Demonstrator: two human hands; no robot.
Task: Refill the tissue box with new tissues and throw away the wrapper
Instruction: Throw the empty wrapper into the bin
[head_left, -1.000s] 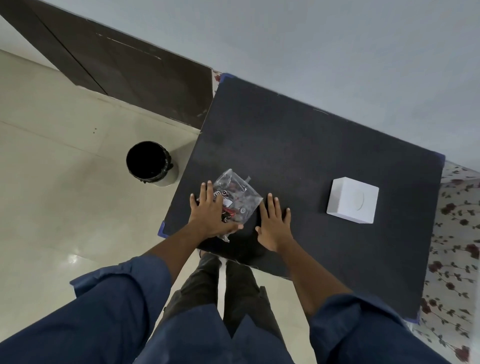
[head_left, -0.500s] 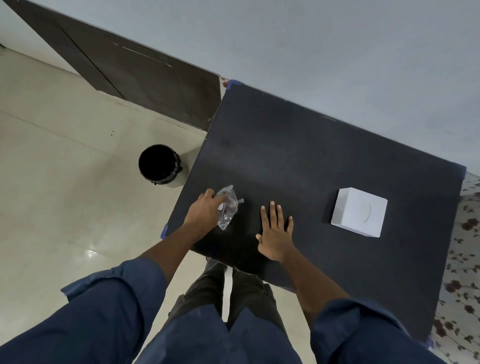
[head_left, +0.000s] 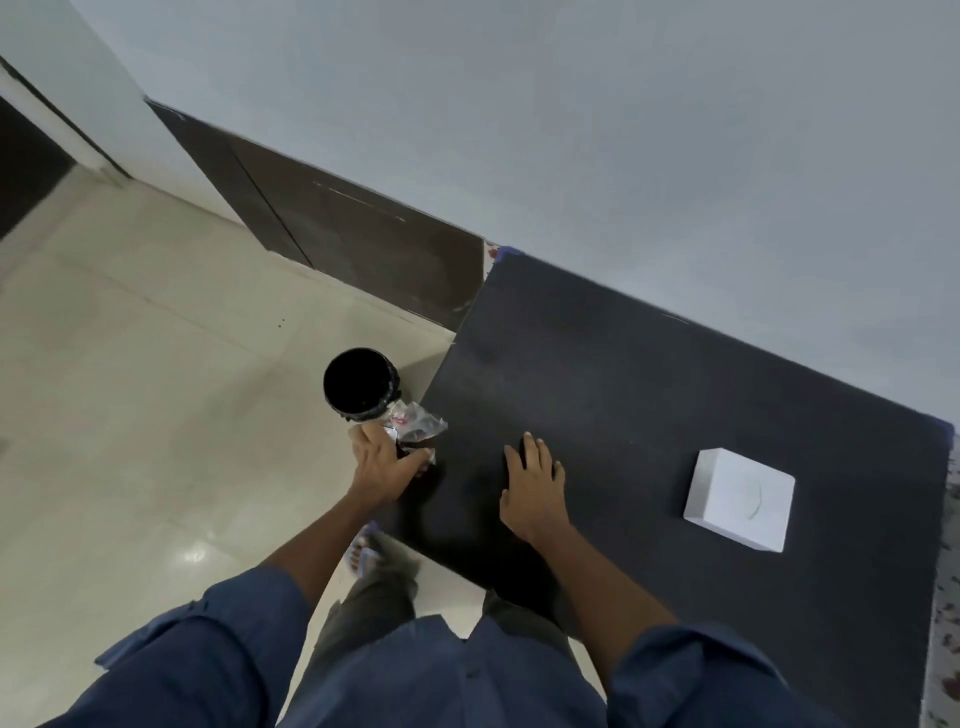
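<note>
My left hand (head_left: 382, 460) is closed around a crumpled clear plastic wrapper (head_left: 415, 423) with red print, held off the left edge of the black table (head_left: 649, 395), just right of the black bin (head_left: 361, 383) on the floor. My right hand (head_left: 532, 486) lies flat with fingers spread on the table near its front edge, holding nothing. The white tissue box (head_left: 740, 498) stands closed on the right part of the table, well away from both hands.
The bin is open-topped and stands on the pale tiled floor (head_left: 130, 415) beside the table's left edge. A dark wooden panel (head_left: 363, 249) runs along the grey wall behind. A floral cloth (head_left: 943, 649) shows at the table's right side.
My left hand gathered the wrapper from flat on the table into a crumple and carried it left past the table edge toward the bin. The right hand stayed flat on the table.
</note>
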